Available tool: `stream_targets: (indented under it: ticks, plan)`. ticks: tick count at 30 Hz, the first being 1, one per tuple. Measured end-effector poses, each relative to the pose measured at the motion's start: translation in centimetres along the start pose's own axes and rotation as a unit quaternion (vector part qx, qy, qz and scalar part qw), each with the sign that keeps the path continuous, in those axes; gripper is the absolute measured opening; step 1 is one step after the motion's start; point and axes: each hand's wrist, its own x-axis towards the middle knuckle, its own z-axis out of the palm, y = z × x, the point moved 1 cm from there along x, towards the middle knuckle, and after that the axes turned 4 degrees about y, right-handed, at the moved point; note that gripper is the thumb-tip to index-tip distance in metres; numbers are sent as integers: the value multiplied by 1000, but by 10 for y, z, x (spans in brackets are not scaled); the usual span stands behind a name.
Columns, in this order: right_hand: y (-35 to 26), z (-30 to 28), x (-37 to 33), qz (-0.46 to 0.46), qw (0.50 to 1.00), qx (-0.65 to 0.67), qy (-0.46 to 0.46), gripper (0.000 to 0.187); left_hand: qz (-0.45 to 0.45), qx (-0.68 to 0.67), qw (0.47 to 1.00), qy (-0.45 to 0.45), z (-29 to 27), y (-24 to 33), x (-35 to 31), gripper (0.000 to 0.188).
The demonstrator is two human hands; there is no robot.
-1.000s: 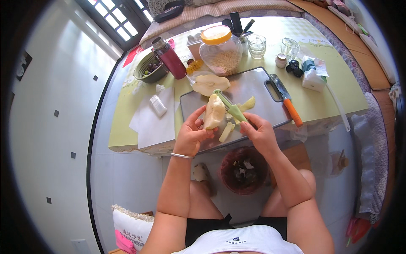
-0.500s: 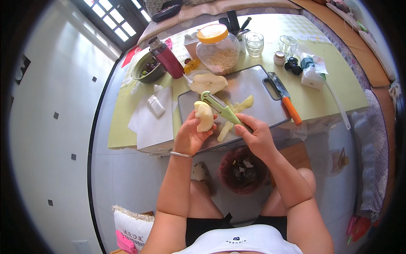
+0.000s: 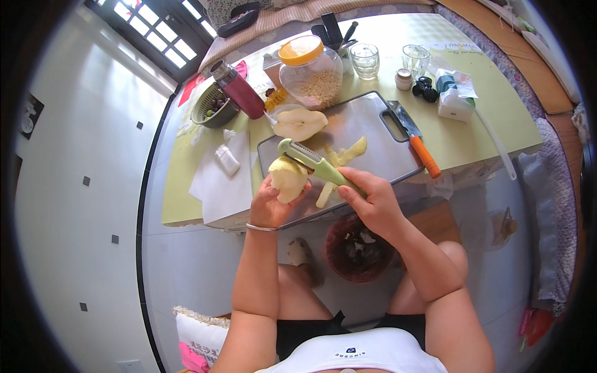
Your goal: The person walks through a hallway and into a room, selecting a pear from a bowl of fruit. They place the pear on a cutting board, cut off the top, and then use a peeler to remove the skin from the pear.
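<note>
My left hand (image 3: 268, 208) is wrapped round a partly peeled piece of pear (image 3: 290, 185), held just over the near edge of the cutting board. With my right hand (image 3: 376, 199) I grip a green peeler (image 3: 326, 171), whose head lies against the top of that pear piece. A pear half (image 3: 301, 125), cut face up, rests at the far left of the metal cutting board (image 3: 388, 155). Yellow-green peel strips (image 3: 351, 153) lie on the board beside the peeler.
An orange-handled knife (image 3: 425, 158) lies along the board's right side. Behind stand a yellow-lidded jar (image 3: 311, 78), a maroon thermos (image 3: 239, 90), drinking glasses (image 3: 365, 62) and a basket of fruit (image 3: 213, 105). Below the table's front edge is a dark red bin (image 3: 357, 255).
The pear piece has turned in my left hand and moved slightly left and down. The peeler has shifted left with it, its head now on the pear's top.
</note>
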Motion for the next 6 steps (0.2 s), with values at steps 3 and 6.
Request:
stream_targets:
  ticks: [3,6]
  plan:
    - [0,0,-1,-63,997,-31,40,31,-35,16,999,-34,-2,1,5,79]
    - [-8,-4,-2,-95,994,-50,36,32,-24,49,998,-14,-8,-4,3,82]
